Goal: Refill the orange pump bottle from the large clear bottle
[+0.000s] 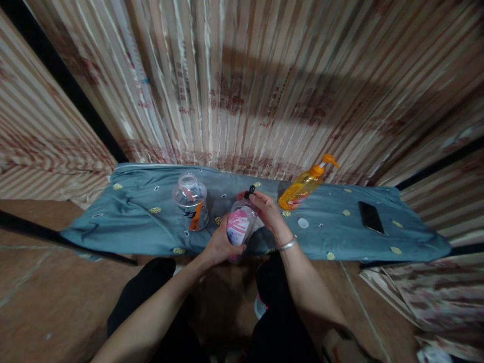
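My left hand [220,244] is wrapped round the body of a clear plastic bottle [239,229] with a pink and white label. The bottle leans slightly to the right above the front of the cloth-covered surface. At its neck, my right hand [267,207] closes its thumb and fingers on a black pump top [249,192]. Whether that top is seated on the neck cannot be made out. Something white, perhaps paper [258,223], lies partly hidden behind the bottle. Left of my hands stands a wide, clear empty plastic bottle [192,204] with an orange and black label and no cap.
A yellow pump bottle [302,189] with an orange top stands at the right. Near it lies a white round disc [303,223], and farther right a black phone [371,217]. Blue-green patterned cloth [132,212] covers the narrow surface. Striped curtains [242,75] hang behind, beside dark poles [71,85].
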The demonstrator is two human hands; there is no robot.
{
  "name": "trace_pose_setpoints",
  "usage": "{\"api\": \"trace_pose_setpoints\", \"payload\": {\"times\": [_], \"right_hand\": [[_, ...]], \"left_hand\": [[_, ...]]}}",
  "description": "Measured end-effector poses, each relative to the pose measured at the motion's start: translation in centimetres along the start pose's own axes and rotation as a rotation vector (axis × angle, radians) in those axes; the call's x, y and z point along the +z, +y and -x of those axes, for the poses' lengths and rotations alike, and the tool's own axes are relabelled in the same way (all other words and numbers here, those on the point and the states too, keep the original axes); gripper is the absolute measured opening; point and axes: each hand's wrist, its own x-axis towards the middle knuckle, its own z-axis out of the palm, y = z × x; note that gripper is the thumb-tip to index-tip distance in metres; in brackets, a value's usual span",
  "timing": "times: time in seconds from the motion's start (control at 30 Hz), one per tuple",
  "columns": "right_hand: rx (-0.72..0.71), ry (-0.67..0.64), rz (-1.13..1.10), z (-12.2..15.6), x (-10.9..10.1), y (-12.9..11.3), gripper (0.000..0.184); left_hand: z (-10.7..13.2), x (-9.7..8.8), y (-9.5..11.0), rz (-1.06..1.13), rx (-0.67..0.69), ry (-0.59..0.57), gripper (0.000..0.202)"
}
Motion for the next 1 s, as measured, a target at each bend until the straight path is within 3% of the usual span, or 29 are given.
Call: {"api": "trace_pose_setpoints", "payload": {"times": [0.13, 0.33, 0.53, 0.73, 0.9, 1.0], "right_hand": [[-0.013, 0.046, 0.010, -0.29, -0.42, 0.35, 0.057], [0.019, -0.052, -0.003, -0.18, -0.36, 0.22, 0.060], [-0.005, 0.028, -0.011, -0.53, -0.32, 0.38, 0.057], [0.014, -0.058, -0.013, -0.24, -0.14, 0.13, 0.062], [0.006, 0.023, 0.020, -0.56, -0.37, 0.51, 0.057], [0.024, -0.011, 0.040, -0.43, -0.50, 0.25, 0.055]], "left_hand": [[0.02, -0.22, 0.23, -0.031, -0.022, -0.002, 0.103], [0.00, -0.34, 0.23, -0.036, -0.024, 0.012, 0.102], [0.18, -0.57, 0.07, -0.053, -0.002, 0.009, 0.101], [0.29, -0.74, -0.35, -0.043, -0.018, 0.026, 0.100], [0.42, -0.84, -0.49, -0.042, -0.003, 0.029, 0.101], [0.49, -0.96, -0.45, -0.050, -0.007, 0.024, 0.101]]}}
